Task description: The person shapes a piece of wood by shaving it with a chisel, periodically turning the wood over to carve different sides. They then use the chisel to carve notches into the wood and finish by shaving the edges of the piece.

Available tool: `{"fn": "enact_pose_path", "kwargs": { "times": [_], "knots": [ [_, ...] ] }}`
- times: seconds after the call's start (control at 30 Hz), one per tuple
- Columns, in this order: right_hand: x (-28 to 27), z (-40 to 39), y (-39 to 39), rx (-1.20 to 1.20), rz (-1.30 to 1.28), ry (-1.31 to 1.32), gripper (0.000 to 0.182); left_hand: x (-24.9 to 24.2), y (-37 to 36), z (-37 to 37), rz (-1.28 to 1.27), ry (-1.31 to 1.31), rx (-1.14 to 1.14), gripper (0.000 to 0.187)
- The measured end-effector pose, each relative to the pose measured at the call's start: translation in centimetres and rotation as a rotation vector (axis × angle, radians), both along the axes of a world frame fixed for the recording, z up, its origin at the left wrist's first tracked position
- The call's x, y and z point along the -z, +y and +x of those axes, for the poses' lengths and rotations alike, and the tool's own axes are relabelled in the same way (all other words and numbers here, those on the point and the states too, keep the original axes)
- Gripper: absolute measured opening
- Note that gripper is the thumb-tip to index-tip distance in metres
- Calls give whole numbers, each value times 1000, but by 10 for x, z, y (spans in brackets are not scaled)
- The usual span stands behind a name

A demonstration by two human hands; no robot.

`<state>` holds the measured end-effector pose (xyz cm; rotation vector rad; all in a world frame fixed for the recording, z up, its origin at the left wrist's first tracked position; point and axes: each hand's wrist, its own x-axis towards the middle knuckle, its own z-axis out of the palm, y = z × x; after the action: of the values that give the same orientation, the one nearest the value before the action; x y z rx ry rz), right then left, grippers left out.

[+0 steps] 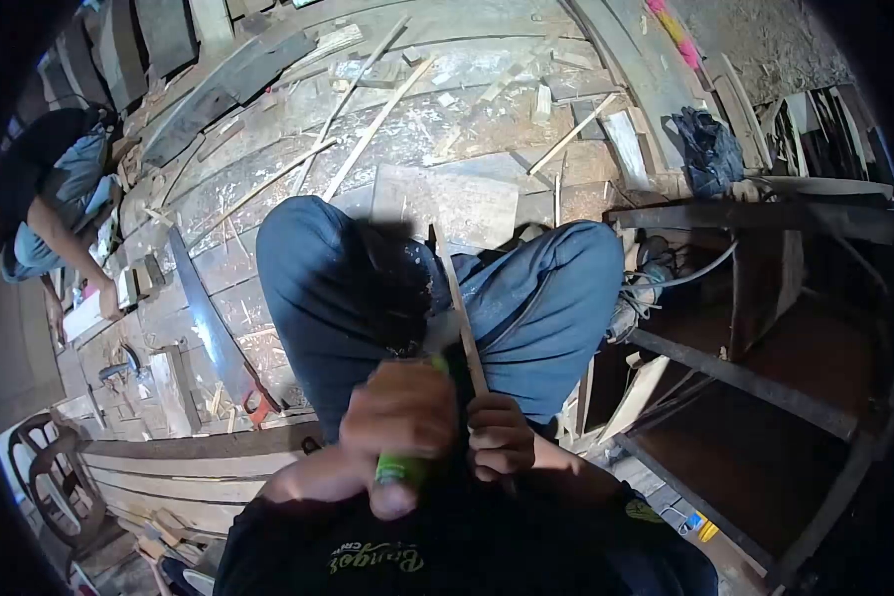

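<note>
I judge the work to be somewhere in the middle, not at the start and not at the end. The thin wooden strip (462, 318) is already in hand and a tool is set against it, but I see no finished piece put aside near me, so the trimming of this strip is not yet done. How much wood is already taken off, I cannot tell — the near end of the strip is hidden between the hands.

My left hand (399, 417) is closed in a fist around a green-handled tool (399, 467), probably a small knife; the view is blurred there and the blade does not show clearly. The green handle comes out below the fist, toward my chest.

My right hand (499, 435) is also closed, fingers curled around the near end of the strip, just beside the left hand. From there the strip runs away from me, between my two knees (313, 248) in blue trousers, and its far end points to a flat board (447, 204) on the floor.

Around me the plank floor (268, 169) carries many loose slats and shavings. A handsaw (219, 338) with a red handle lies at the left, near my left knee. Further left another person (50, 199) is crouching at their own work — their hands are well apart from mine. At the right stands a dark metal frame (755, 387)
</note>
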<state>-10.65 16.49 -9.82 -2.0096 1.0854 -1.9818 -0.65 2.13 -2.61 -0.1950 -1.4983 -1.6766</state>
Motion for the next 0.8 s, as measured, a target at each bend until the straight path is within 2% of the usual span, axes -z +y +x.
{"fn": "enact_pose_path", "kwargs": {
  "times": [0.07, 0.13, 0.2, 0.27, 0.3, 0.33, 0.37, 0.4, 0.47, 0.53, 0.57, 0.6, 0.67, 0.7, 0.73, 0.8],
  "knots": [
    [-4, 0, -4, -57, 15, 5, 23, 15, -10, -8, -17, -49, -47, 53],
    [-4, 0, -6, -75, 17, -3, 23, 8, -17, -13, 50, -65, -80, 51],
    [2, 1, -4, -47, -9, -9, 25, -6, -13, -5, 32, -65, 1, 51],
    [8, 7, 1, 63, -52, -71, 25, -7, -5, -3, -47, 68, 82, 52],
    [0, 1, 2, -10, 22, -5, 25, 8, -2, -6, -32, 65, -16, 55],
    [-5, 3, -2, -16, 17, -10, 25, 23, -7, -13, -37, 60, -21, 55],
    [-9, 4, -6, -72, 58, 13, 24, 37, -16, -21, 7, -6, -93, 50],
    [-11, 4, -9, -126, 102, 37, 23, 38, -22, -27, 55, -71, -164, 45],
    [-10, 1, -9, -104, 107, 48, 23, 27, -23, -18, 76, -84, -172, 48],
    [-9, -3, -4, -100, 100, 9, 23, 6, -14, -2, 219, -12, 50, 53],
    [-8, -5, -3, -97, 90, 7, 24, 10, -5, 0, 373, 31, 101, 58],
    [-8, -4, -1, -96, 96, 3, 24, 18, 2, 4, 380, 28, 102, 58],
    [-10, -2, -5, -167, 148, 60, 24, 33, 8, 7, 304, -132, 12, 60],
    [-15, -3, -11, -161, 136, 64, 22, 29, 3, 9, 186, -141, -62, 60],
    [-15, -4, -11, -155, 139, 61, 22, 25, -3, 12, 189, -144, -55, 60],
    [-17, -8, -7, -155, 147, -11, 20, 16, -18, 23, 348, 31, -216, 57]
  ]
}}
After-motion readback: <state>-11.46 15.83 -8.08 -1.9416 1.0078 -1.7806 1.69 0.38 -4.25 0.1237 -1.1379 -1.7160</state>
